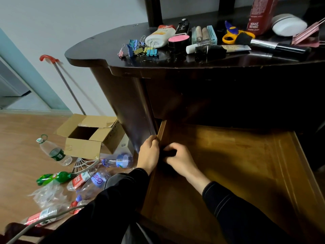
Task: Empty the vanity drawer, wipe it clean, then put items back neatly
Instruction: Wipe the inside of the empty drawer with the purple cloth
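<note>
Wiping inside the pulled-out drawer (228, 164), bare wood from 4 to 6 o'clock under the vanity top (98, 50).

Grips the drawer's left wall (161, 131) near 6 o'clock with the left hand (149, 152), fingers curled over its top edge. Clutches a dark cloth (168, 153) in the right hand (179, 158) just beside it, pressed into the inner left side. On the vanity top from 12 to 2 o'clock: binder clips (140, 49), a white bottle (161, 36), a pink compact (178, 40), yellow-handled scissors (232, 35). On the floor at 8 o'clock: an open cardboard box (88, 138) and plastic bottles (54, 152).
</note>
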A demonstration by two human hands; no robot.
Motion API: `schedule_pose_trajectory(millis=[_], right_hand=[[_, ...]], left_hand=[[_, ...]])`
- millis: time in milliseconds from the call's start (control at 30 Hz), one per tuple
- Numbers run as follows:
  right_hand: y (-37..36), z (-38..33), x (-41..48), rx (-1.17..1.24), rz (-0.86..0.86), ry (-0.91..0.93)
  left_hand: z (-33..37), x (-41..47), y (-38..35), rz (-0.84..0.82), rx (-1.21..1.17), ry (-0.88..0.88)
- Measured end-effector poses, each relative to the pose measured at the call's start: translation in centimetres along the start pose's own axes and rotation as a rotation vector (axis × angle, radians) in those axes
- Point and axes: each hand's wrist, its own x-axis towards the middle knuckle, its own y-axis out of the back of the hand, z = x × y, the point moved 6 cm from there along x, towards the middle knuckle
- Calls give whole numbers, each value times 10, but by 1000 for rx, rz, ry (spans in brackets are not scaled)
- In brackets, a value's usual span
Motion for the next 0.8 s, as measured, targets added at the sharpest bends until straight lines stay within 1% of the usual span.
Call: schedule_pose_trajectory(millis=[67, 100, 133, 233, 267, 367, 433, 500, 600, 633, 667, 800], right_hand=[[-2, -3, -4, 75, 38, 40], [-6, 1, -8, 70, 42, 31], [-11, 9, -11, 39, 32, 2], [-19, 26, -12, -62, -72, -122], [-15, 23, -10, -66, -82, -127], [-1, -3, -5, 32, -28, 12], [-3, -10, -10, 68, 10, 74], [-12, 1, -17, -17, -15, 52], [-23, 20, -21, -173, -154, -45], [-20, 18, -19, -190, -161, -45], [-16, 13, -17, -178, -143, -23], [-9, -4, -18, 2, -68, 76]], left_hand=[[0, 0, 0, 0, -1, -4], [1, 0, 0, 3, 3, -7], [2, -1, 0, 4, 6, -10], [4, -2, 0, 7, 11, -19], [3, -3, 0, 5, 11, -17], [1, -1, 1, -4, 14, -8], [2, -1, 1, 4, 10, -17], [5, -2, 1, 10, 2, -19], [6, -5, 2, 9, -14, -15], [6, -5, 2, 7, -21, -11], [5, -5, 1, 4, -28, -6], [6, -4, 1, -3, -21, -1]])
